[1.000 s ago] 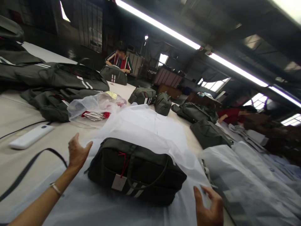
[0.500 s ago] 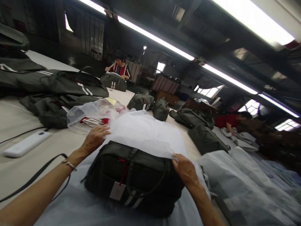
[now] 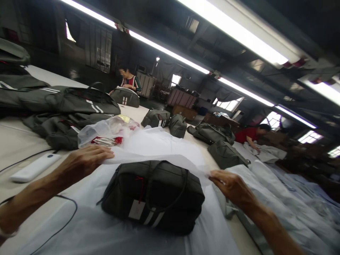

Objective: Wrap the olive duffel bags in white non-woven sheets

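Observation:
A dark green duffel bag (image 3: 156, 193) with a red cord, a paper tag and white stripes lies on a white sheet before me. A thin white wrapping sheet (image 3: 159, 148) is lifted over the bag's far side. My left hand (image 3: 85, 161) pinches the sheet's left edge. My right hand (image 3: 230, 186) pinches its right edge beside the bag's right end. Both hands are closed on the sheet, holding it a little above the bag.
A white power bank (image 3: 32, 167) and a black cable (image 3: 69, 219) lie at left. A clear plastic bag (image 3: 106, 129) of red-and-white items sits behind. More dark bags (image 3: 66, 106) are spread over the table. Two other people work further back. White wrapped bundles (image 3: 281, 198) lie at right.
My hands went from open beside the bag to gripping the white sheet's edge, then drew it apart and toward me over the bag. The view tilted upward.

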`<action>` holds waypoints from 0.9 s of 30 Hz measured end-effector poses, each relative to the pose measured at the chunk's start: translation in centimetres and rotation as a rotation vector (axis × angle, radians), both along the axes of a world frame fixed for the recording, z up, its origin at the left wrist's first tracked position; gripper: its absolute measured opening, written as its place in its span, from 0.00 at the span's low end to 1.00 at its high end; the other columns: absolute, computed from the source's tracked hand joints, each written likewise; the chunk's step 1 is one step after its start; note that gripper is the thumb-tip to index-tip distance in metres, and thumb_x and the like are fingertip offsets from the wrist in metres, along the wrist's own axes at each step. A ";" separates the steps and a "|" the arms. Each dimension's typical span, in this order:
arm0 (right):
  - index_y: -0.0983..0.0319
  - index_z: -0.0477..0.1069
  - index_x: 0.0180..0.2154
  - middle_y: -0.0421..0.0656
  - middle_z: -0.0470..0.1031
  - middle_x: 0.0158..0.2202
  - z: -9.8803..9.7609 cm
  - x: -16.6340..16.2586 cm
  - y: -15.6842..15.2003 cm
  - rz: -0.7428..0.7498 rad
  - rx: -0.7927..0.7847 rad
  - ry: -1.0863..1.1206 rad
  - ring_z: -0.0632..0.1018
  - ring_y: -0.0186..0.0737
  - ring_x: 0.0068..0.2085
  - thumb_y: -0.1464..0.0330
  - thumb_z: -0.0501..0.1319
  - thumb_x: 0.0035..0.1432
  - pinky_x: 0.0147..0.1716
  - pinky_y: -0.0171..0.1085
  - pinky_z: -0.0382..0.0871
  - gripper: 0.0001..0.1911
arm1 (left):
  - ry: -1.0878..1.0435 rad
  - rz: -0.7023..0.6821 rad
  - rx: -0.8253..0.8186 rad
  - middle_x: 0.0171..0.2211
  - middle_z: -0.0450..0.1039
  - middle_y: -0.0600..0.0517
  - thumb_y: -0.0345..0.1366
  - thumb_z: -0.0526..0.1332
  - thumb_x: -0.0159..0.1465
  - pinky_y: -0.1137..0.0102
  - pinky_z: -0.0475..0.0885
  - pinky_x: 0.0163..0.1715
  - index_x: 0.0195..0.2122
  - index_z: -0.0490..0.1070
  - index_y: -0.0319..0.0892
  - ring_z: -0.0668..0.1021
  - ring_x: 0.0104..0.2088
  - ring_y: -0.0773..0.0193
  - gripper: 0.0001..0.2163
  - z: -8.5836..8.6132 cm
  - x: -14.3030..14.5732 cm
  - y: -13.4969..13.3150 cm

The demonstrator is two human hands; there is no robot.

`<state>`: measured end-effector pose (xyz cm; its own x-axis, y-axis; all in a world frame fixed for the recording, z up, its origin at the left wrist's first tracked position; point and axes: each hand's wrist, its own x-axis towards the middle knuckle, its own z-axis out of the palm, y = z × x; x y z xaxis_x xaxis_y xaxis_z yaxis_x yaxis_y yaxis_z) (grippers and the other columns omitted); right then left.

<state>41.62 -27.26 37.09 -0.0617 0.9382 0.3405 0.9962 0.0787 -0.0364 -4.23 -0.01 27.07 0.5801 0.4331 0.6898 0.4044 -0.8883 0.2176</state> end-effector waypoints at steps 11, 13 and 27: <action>0.57 0.71 0.52 0.45 0.80 0.48 -10.3 -3.5 -6.2 -0.057 0.120 -0.132 0.80 0.44 0.48 0.69 0.59 0.63 0.47 0.42 0.76 0.15 | 0.166 0.027 0.027 0.42 0.82 0.62 0.32 0.52 0.65 0.74 0.72 0.46 0.42 0.79 0.58 0.81 0.44 0.66 0.17 -7.3 -5.4 -4.1; 0.60 0.64 0.59 0.49 0.75 0.54 -11.3 -4.1 -5.3 -0.160 0.204 -0.186 0.76 0.52 0.54 0.63 0.66 0.57 0.53 0.50 0.73 0.29 | 0.255 -0.015 0.136 0.42 0.82 0.63 0.31 0.54 0.64 0.77 0.73 0.44 0.43 0.79 0.58 0.81 0.42 0.68 0.16 -6.3 -5.1 -4.0; 0.61 0.73 0.46 0.43 0.81 0.40 -10.1 -5.0 -2.6 -0.017 0.363 -0.224 0.80 0.41 0.42 0.77 0.53 0.64 0.43 0.38 0.71 0.14 | -0.109 0.032 -0.260 0.49 0.79 0.60 0.51 0.57 0.65 0.64 0.74 0.49 0.50 0.73 0.57 0.79 0.48 0.59 0.15 1.1 1.0 -6.1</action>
